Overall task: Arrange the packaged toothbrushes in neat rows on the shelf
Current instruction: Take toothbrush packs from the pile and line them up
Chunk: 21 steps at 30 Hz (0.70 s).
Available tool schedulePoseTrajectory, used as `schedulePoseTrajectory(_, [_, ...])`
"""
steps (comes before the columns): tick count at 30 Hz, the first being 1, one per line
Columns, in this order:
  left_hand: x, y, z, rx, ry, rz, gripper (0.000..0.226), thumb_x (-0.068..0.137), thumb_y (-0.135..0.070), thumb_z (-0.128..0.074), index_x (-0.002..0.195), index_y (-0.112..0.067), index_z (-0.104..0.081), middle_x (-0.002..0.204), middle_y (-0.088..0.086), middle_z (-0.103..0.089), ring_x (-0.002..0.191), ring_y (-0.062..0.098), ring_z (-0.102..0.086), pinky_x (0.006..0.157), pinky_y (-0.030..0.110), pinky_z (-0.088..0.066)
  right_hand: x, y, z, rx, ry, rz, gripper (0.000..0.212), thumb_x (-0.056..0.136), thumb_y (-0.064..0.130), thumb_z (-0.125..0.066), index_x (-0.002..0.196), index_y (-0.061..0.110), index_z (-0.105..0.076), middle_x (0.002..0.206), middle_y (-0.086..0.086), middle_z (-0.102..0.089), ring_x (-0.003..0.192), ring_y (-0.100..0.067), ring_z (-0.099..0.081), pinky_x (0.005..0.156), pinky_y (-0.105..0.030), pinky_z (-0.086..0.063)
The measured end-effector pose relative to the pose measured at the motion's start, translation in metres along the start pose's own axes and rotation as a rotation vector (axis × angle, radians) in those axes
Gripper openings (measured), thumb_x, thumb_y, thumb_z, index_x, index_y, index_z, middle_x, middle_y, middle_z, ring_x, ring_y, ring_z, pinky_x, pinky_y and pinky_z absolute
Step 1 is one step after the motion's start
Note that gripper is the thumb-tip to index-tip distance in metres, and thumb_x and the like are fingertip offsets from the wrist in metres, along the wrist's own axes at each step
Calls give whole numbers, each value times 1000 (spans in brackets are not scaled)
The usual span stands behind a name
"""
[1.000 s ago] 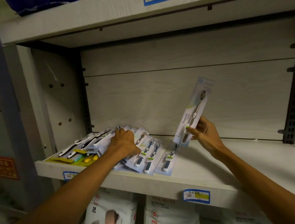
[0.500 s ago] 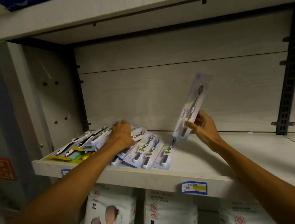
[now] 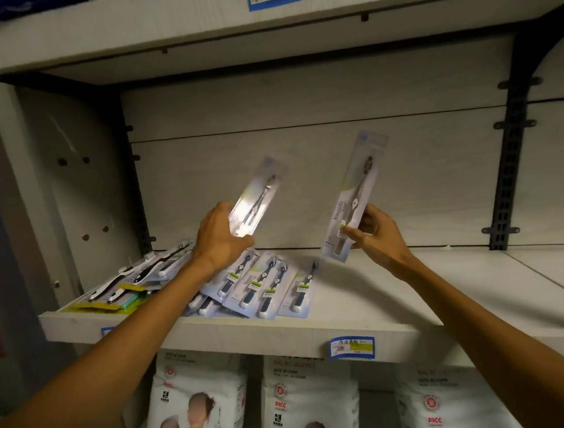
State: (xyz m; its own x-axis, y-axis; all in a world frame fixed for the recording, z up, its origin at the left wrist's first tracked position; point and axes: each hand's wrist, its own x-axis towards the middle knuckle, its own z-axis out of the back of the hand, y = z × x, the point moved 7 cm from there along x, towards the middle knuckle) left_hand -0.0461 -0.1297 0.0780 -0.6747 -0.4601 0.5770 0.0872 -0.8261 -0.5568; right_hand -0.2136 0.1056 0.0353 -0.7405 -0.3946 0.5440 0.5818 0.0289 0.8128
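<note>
Head view: pale wood-grain shelf board, bare along its right half, crowded toward the left front edge. Below it, white printed diaper bags. On the board's left end, a loose fanned pile of blue-white carded toothbrush packs, overlapping and skewed, long axes running front to back. At the far left corner, yellow-green carded black-and-white toothbrush packs, also askew. Above the pile, left hand curled round the lower end of a glare-struck clear blister pack, thumb under, pack tilted up and right. Over mid-shelf, right hand pinching the lower third of a tall blue-white pack between thumb in front and fingers behind, long axis near upright, clear of the board. Probably the placing step: bare board directly beneath and right of the right hand, so nearer to that one; pack to be laid flat, axis front to back.
</note>
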Motion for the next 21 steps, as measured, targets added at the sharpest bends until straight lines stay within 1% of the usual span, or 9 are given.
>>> schedulePoseTrajectory(2, [-7,-15,1,-170,-54,-58,69,69,-8,-79,131,-15,-48,116,5,-59,99,24,-60,77,37,-55,-8,15,3,4,14,10,41,85,8,-69,122,12,-53,114,-6,-65,99,-22,-67,70,-29,-59])
schedulePoseTrajectory(4, [-17,-34,-2,-346,-68,-97,67,74,-5,-76,133,-16,-47,114,-2,-59,95,15,-60,73,22,-55,-17,29,8,11,24,8,41,84,8,-69,122,12,-53,114,-5,-66,99,-21,-68,68,-28,-59])
schedulePoseTrajectory(5, [-22,-43,-5,-418,-63,-118,67,76,-4,-75,136,-16,-46,114,-4,-58,93,10,-59,69,13,-53,-22,36,11,6,21,6,43,84,9,-69,124,12,-53,115,-5,-66,99,-20,-68,70,-31,-60])
schedulePoseTrajectory(6, [-26,-53,-9,-474,-62,-138,69,78,-4,-74,138,-16,-43,116,-4,-58,92,6,-59,67,9,-51,-28,43,16,-3,17,5,45,84,11,-70,126,13,-52,117,-4,-65,100,-20,-67,72,-35,-60])
schedulePoseTrajectory(9, [-38,-78,-29,-599,-51,-183,75,79,-7,-73,143,-21,-38,123,-2,-58,97,5,-60,72,16,-56,-45,62,38,-41,0,5,47,84,13,-69,128,15,-50,118,-4,-64,102,-20,-66,77,-43,-60])
schedulePoseTrajectory(12, [-55,-111,-51,-676,-33,-221,78,80,-12,-72,145,-26,-33,129,2,-56,109,13,-58,78,28,-58,-68,80,68,-66,-37,4,43,85,13,-67,124,15,-49,118,-4,-64,103,-20,-66,77,-46,-59])
schedulePoseTrajectory(16, [-84,-167,-67,-729,-50,-290,78,80,-15,-71,144,-33,-29,132,2,-53,113,16,-56,76,24,-58,-103,102,117,-97,-89,5,40,86,15,-67,122,19,-49,118,-3,-65,103,-19,-66,76,-46,-59])
schedulePoseTrajectory(19, [-102,-215,-70,-753,-82,-329,74,81,-13,-71,143,-28,-34,133,3,-53,114,16,-56,75,13,-54,-130,121,159,-115,-118,18,42,86,15,-67,124,16,-50,117,-4,-65,101,-19,-67,76,-46,-59])
schedulePoseTrajectory(21, [-117,-250,-72,-780,-84,-369,73,81,-13,-71,144,-26,-35,135,2,-51,115,16,-55,76,10,-52,-150,133,187,-110,-116,25,40,86,13,-66,123,16,-50,115,-4,-65,101,-19,-67,75,-45,-59])
